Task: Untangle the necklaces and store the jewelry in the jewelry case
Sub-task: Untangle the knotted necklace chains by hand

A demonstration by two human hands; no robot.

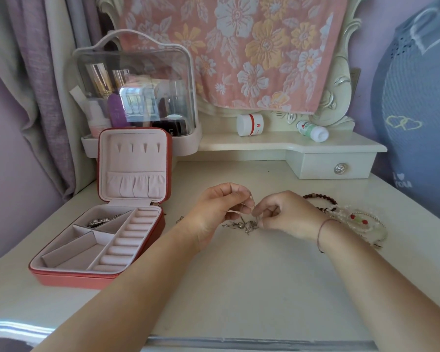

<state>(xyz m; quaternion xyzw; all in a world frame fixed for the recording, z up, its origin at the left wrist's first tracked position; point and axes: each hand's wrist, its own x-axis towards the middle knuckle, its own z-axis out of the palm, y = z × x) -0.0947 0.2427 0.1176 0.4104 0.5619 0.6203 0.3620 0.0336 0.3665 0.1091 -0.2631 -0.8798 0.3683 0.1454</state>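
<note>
Head view shows your left hand point(217, 210) and right hand point(288, 215) close together over the bench point(239, 288). The fingers of each pinch a thin chain of the tangled necklaces point(244, 226), whose knot rests on the bench just below them. The open jewelry case point(69, 278) sits to your left, with a silver piece point(101, 221) in its back compartment. Beaded bracelets point(320, 199) lie beside your right wrist.

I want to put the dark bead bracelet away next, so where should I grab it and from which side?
Probably pinch the far arc of the dark bead bracelet from above with the right hand, now busy pinching the necklaces. It lies flat, that arc is bare, and its near end meets the clear bead bracelet.
</note>
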